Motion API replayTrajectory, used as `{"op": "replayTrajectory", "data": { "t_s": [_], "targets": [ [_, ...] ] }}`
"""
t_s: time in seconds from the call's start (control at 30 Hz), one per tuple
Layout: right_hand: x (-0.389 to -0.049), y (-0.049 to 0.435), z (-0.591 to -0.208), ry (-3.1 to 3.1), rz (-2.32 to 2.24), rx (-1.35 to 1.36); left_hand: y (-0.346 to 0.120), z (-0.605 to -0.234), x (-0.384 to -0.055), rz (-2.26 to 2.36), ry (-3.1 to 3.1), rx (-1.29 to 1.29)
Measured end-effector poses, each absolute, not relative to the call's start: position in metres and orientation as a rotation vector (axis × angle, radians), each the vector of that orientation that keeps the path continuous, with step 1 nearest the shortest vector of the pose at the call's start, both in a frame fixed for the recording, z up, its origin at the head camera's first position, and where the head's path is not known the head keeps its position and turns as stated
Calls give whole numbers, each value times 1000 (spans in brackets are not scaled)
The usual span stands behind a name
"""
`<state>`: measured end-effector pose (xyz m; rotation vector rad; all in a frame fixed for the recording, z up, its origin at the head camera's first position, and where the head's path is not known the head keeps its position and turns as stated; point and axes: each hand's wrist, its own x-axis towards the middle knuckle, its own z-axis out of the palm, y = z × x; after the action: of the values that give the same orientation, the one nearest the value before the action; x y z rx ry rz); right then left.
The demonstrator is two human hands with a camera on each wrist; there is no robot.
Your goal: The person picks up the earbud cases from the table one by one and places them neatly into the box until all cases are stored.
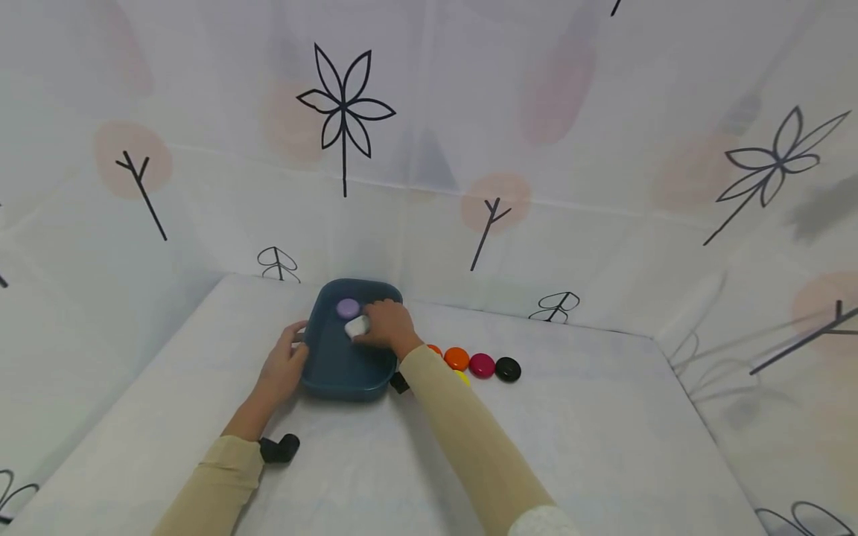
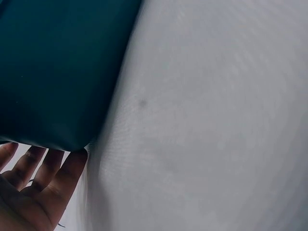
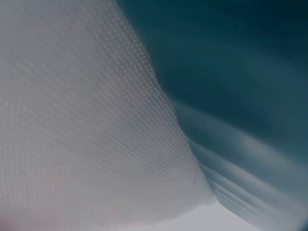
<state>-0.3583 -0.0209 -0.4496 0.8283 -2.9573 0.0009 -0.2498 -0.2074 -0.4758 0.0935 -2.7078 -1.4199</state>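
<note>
A dark blue-teal tray [image 1: 345, 372] with rounded corners stands on the white table, and a lilac disc [image 1: 348, 309] lies inside toward its far end. My right hand [image 1: 389, 325] reaches over the tray's right rim and pinches a small white piece [image 1: 357, 327] between thumb and fingers, just beside the lilac disc. At the tray's left side, my left hand [image 1: 284, 365] rests its fingers against the outer wall. The left wrist view has these extended fingertips [image 2: 74, 161] along the tray's edge. In the right wrist view, only the tray wall [image 3: 240, 86] and white cloth show; the right hand is hidden.
Right of the tray, partly behind the right forearm, lie an orange disc [image 1: 457, 359], a second orange one, a crimson disc [image 1: 482, 365], a black disc [image 1: 508, 369] and a yellow disc [image 1: 462, 377]. Patterned white cloth [image 1: 429, 149] rises behind the table.
</note>
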Motion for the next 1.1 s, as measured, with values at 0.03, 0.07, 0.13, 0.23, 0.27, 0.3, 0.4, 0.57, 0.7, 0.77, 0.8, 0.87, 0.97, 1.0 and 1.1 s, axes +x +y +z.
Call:
{"op": "replayTrajectory", "data": {
  "t_s": [0.03, 0.07, 0.13, 0.23, 0.27, 0.3, 0.4, 0.57, 0.7, 0.77, 0.8, 0.87, 0.97, 1.0, 1.1],
  "targets": [
    [-359, -21, -450, -2957, 0, 828, -207, -476, -250, -1423, -2706, 90],
    [-359, -21, -450, -2957, -1, 828, -208, -476, -249, -1424, -2706, 88],
    [-358, -21, -450, -2960, 6, 827, -208, -476, -250, -1428, -2710, 92],
    [-358, -21, -448, -2960, -6, 834, -208, -475, -250, -1428, -2717, 103],
    [-357, -21, -447, -2960, -14, 836, -208, -475, -249, -1425, -2721, 108],
    [-357, -21, -447, -2959, -25, 839, -208, -475, -249, -1423, -2723, 113],
    [-356, -21, -446, -2956, -50, 844, -207, -474, -249, -1409, -2723, 117],
    [-355, -21, -444, -2963, -42, 846, -207, -474, -250, -1387, -2714, 107],
    [-356, -21, -446, -2967, 11, 847, -208, -474, -249, -1379, -2717, 95],
    [-357, -20, -447, -2967, 37, 847, -208, -474, -249, -1381, -2715, 94],
    [-357, -20, -447, -2965, 49, 847, -208, -474, -249, -1380, -2715, 94],
    [-358, -20, -448, -2962, 62, 847, -208, -473, -249, -1385, -2713, 91],
    [-358, -20, -448, -2960, 49, 852, -208, -473, -249, -1391, -2715, 104],
    [-358, -21, -447, -2961, 43, 852, -208, -473, -249, -1389, -2717, 106],
    [-357, -21, -447, -2970, 23, 846, -207, -473, -249, -1386, -2722, 108]
  ]
}}
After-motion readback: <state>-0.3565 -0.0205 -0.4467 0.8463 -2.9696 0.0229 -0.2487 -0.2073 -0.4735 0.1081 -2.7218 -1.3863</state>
